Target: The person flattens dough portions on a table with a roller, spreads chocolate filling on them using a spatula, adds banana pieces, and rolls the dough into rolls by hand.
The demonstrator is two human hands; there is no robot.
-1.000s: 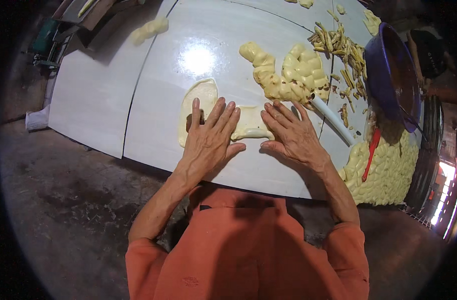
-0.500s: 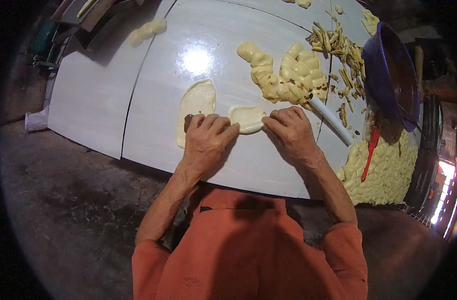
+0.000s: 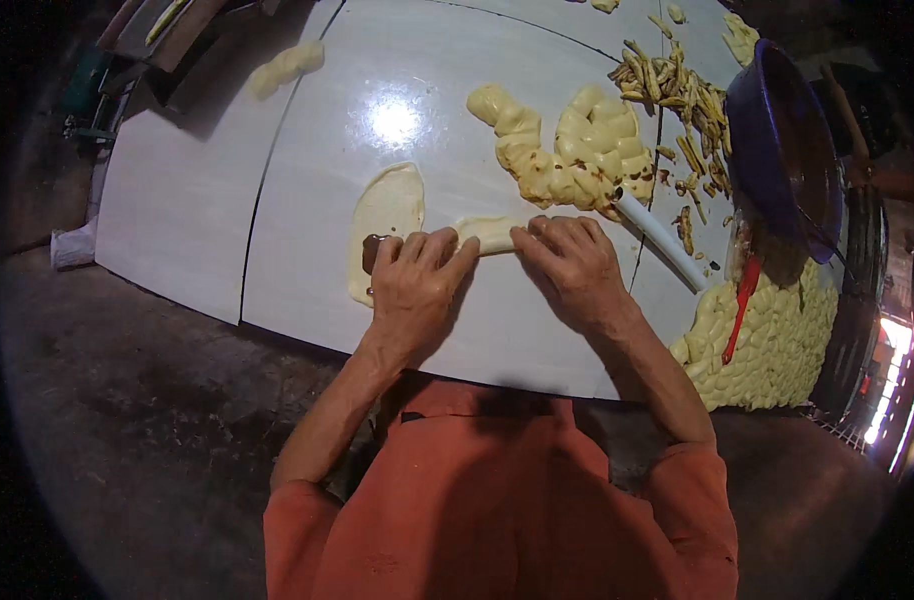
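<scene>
My left hand [image 3: 417, 285] and my right hand [image 3: 577, 270] have curled fingers on the two ends of a short rolled strip of pale dough [image 3: 487, 232] lying on the white table [image 3: 307, 210]. Just left of it, partly under my left fingers, lies a flattened oval of dough [image 3: 390, 192] with a dark brown blob [image 3: 373, 250] on it. Behind my right hand are clustered yellow dough lumps [image 3: 597, 140] with brown specks and a white pipe [image 3: 657, 235] lying aslant.
Thin yellow-brown pieces [image 3: 677, 90] lie at the back right beside a purple basin [image 3: 777, 130]. Right of me, many dough pieces [image 3: 767, 340] lie under a red utensil [image 3: 739, 310]. A green metal machine [image 3: 87, 90] stands at the far left; a pale lump [image 3: 287, 65] lies near it.
My spread hands have curled their fingers onto the middle dough piece. Its far edge has come toward me, so the piece has gone from flat to a narrower roll.
</scene>
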